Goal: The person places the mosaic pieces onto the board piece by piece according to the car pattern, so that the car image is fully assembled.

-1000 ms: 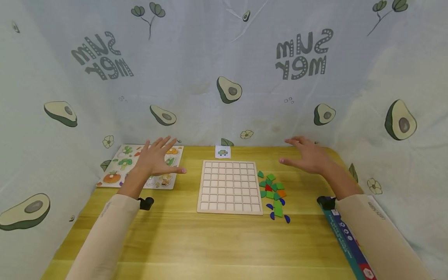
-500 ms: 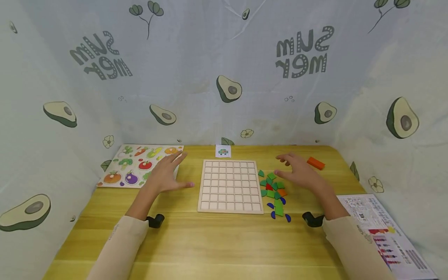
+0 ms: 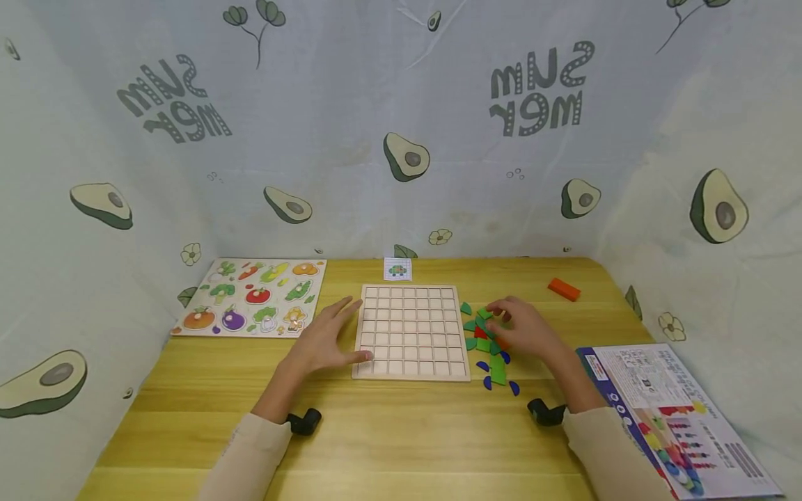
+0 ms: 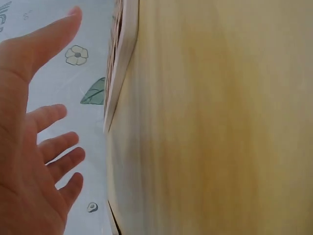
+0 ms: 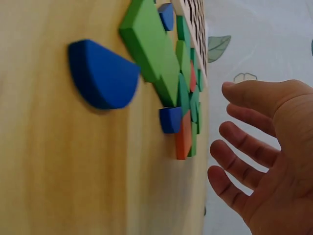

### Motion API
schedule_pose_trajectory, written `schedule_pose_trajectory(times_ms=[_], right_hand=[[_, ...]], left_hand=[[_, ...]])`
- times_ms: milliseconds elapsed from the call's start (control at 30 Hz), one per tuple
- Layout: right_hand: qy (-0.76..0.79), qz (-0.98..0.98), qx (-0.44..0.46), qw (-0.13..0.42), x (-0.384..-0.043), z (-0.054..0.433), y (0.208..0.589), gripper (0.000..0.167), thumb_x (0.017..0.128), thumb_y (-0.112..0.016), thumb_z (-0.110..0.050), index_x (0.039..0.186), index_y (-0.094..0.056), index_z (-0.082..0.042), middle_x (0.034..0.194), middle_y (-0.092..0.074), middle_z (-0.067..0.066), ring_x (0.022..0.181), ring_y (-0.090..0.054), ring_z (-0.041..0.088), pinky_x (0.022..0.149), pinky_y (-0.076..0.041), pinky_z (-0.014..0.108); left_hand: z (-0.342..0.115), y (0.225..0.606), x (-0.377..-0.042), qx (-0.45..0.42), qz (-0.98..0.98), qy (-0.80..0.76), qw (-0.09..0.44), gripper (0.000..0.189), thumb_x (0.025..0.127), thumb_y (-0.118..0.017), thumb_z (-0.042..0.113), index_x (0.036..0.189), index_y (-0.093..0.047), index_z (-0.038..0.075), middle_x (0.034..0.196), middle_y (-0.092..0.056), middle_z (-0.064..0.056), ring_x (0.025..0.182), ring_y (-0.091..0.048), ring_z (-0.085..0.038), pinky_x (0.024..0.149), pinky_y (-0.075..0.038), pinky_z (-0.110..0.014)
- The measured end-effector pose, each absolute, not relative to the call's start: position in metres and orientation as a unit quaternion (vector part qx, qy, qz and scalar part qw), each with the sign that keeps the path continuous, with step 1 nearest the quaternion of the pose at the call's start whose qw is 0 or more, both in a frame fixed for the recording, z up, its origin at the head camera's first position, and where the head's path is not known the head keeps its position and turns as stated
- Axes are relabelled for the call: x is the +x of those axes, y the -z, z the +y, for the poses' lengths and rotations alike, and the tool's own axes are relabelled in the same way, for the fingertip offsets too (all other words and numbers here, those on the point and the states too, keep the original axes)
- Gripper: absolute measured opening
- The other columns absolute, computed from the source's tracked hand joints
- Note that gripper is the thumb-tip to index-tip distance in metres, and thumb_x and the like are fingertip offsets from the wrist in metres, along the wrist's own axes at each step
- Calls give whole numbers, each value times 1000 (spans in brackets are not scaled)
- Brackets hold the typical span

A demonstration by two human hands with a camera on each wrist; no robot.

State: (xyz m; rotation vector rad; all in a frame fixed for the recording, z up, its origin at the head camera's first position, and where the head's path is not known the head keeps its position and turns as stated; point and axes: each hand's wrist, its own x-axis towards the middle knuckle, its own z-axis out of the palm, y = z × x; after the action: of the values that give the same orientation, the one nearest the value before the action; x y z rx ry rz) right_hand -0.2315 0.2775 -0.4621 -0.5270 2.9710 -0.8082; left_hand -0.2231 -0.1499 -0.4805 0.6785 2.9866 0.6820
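Head view is showing us the wooden grid board [image 3: 410, 332], which is lying in the middle of the desk [image 3: 410, 431]. Just beside its right edge the coloured pieces [image 3: 498, 372] are lying close together: green ones, one red, one orange and some blue half-rounds. We are seeing the left hand [image 3: 322, 344] near the board's left edge with its fingers spread wide; the left wrist view is showing this hand apart from the board, holding nothing. The right hand [image 3: 526, 330] is hovering over the right side of the pieces, its fingers being slightly bent, with a gap between thumb and forefinger; in the right wrist view we are seeing them holding nothing. Behind the board a small turtle card [image 3: 397, 269] is lying. At the left the vegetable puzzle [image 3: 283, 296] is lying flat, and on the far right an orange block [image 3: 564, 289] and, nearer, a printed box [image 3: 683, 417] are resting.
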Motion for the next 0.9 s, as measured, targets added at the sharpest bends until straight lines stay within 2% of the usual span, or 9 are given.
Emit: schedule_pose_trajectory(times_ms=[100,333,633,900], right_hand=[[257,953,-162,8,-230,279,469,33,98,-70,-20,125,-68,0,111,-65,15,96,-61,27,86,-56,48],[265,952,-155,10,-231,278,478,27,98,-69,-16,123,-71,-4,106,-64,11,89,-55,22,78,-50,37],[258,950,-174,8,-240,270,484,31,98,-63,-7,128,-70,-4,111,-63,15,87,-57,23,75,-50,38],[257,951,-170,15,-244,269,483,29,96,-64,-6,123,-72,-3,102,-66,10,84,-56,21,76,-50,38]], left_hand=[[-146,482,-219,219,949,-227,21,109,78,-74,74,164,-32,22,171,-27,-10,155,-30,-38,116,-39,-65],[-139,488,-211,221,947,-231,41,106,78,-73,73,162,-36,19,170,-29,-10,155,-31,-36,119,-38,-59],[-138,497,-204,224,942,-241,70,101,82,-76,66,161,-38,15,172,-22,-10,157,-26,-36,120,-37,-56],[-143,497,-207,232,936,-246,94,106,81,-76,67,162,-35,11,174,-16,-9,158,-23,-33,122,-36,-52]])
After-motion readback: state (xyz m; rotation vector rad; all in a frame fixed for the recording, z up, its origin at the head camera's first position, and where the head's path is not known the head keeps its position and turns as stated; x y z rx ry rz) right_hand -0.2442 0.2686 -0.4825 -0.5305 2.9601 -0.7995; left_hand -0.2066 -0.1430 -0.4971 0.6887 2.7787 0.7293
